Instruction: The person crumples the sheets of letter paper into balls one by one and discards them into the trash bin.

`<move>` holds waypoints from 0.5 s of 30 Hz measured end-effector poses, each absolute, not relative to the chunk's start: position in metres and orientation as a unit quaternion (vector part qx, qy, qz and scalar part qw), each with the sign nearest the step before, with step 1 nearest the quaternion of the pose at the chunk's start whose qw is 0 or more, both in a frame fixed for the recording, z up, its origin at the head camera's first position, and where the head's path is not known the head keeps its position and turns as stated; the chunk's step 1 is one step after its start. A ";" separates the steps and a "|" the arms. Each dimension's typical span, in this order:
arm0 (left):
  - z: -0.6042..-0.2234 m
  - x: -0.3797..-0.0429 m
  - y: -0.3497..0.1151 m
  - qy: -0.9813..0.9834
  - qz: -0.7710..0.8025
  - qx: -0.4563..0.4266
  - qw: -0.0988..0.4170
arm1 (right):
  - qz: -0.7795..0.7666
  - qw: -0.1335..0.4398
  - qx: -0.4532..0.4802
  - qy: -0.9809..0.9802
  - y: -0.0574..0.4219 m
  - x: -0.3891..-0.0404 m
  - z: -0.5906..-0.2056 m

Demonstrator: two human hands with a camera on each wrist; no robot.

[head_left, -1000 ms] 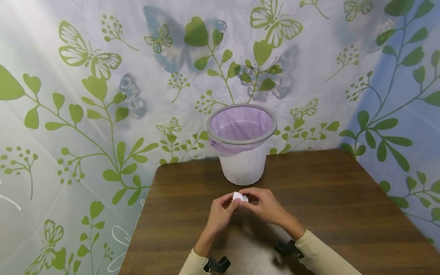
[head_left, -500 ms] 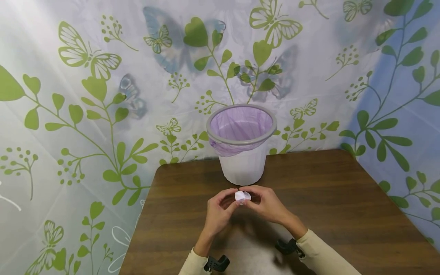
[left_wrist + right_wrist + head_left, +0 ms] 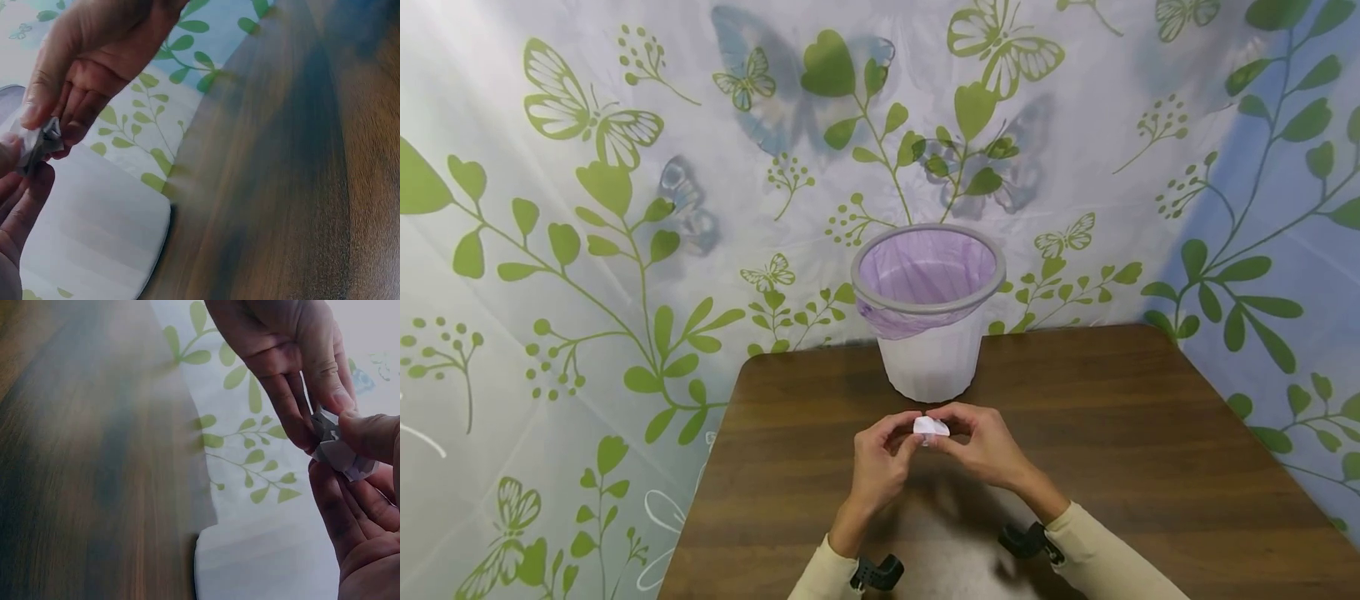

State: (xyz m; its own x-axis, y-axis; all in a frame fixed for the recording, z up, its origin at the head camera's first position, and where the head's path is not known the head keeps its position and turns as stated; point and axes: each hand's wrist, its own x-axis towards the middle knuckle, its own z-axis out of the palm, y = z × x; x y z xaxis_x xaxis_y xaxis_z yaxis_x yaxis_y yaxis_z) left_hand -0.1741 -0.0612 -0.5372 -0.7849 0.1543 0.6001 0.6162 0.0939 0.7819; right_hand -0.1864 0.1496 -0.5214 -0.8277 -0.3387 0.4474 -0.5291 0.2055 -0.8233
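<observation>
A small crumpled piece of white paper (image 3: 931, 427) is pinched between both hands in front of the bin, over the table. My left hand (image 3: 880, 462) grips its left side with thumb and fingertips. From the other side my right hand (image 3: 988, 446) holds it the same way, with the index fingertips of both hands meeting above it. In the left wrist view the creased paper (image 3: 47, 140) looks grey and folded. Sharp folds of the paper (image 3: 337, 447) show between the thumbs in the right wrist view. Fingers cover part of it.
Just beyond the hands a white waste bin (image 3: 929, 367) with a grey rim and purple liner stands on the brown wooden table (image 3: 1112, 433). A leaf-and-butterfly patterned curtain (image 3: 700, 167) hangs behind the table and along its sides. Black camera mounts are strapped at both wrists.
The fingers have shifted around the paper, turning it and pressing it. The hands have stayed in nearly the same place, and the bin has not moved.
</observation>
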 end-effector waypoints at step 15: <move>-0.533 -0.175 -0.055 -0.729 -0.591 -0.247 0.243 | 0.545 0.153 0.285 -0.774 0.142 -0.187 -0.523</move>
State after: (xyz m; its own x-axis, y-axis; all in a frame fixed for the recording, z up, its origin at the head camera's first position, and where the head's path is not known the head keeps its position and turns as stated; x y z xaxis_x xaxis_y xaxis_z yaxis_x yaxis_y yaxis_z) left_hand -0.1745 -0.0549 -0.5326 -0.7594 0.0723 0.6466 0.6475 0.1800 0.7405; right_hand -0.1869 0.1423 -0.5227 -0.7913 -0.2740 0.5466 -0.6069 0.2440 -0.7564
